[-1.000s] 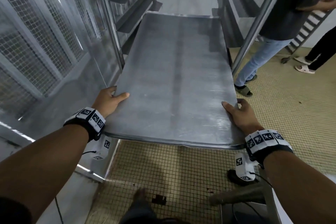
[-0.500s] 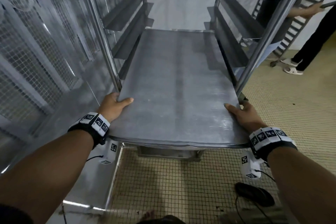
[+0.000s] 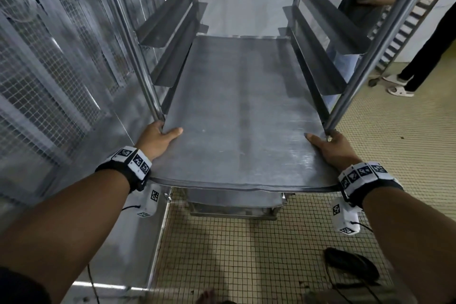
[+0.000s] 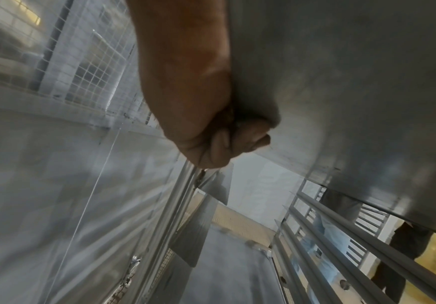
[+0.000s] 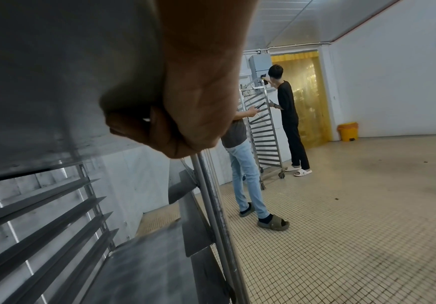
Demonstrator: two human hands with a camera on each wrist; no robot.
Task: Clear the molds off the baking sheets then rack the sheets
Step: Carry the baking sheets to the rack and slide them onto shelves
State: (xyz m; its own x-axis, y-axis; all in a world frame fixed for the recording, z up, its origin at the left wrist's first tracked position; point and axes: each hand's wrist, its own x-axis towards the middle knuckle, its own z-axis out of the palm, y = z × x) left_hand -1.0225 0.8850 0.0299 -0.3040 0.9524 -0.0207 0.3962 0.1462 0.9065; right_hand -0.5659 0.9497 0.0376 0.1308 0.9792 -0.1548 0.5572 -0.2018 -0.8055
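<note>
A large bare grey baking sheet (image 3: pixel 241 111) lies flat, most of its length inside a steel tray rack (image 3: pixel 133 52), between the angled side rails. No molds are on it. My left hand (image 3: pixel 159 137) grips its near left edge, thumb on top and fingers curled beneath (image 4: pixel 221 144), close to the rack's left front post. My right hand (image 3: pixel 332 148) grips the near right edge the same way (image 5: pixel 164 131), beside the right front post (image 3: pixel 357 76). The sheet's near end still sticks out of the rack. More sheets (image 3: pixel 234 201) sit on lower levels.
A metal wall with mesh panels (image 3: pixel 49 69) runs along the left. Two people (image 5: pixel 286 111) stand at a second rack (image 5: pixel 263 139) to the right on the tiled floor (image 3: pixel 407 131). A dark sandal (image 3: pixel 350 264) lies near my right foot. A yellow bin (image 5: pixel 347 131) stands by the strip curtain.
Both hands have pushed the sheet forward, deeper into the rack. They now sit level with the front posts, and my view has come closer to the rack.
</note>
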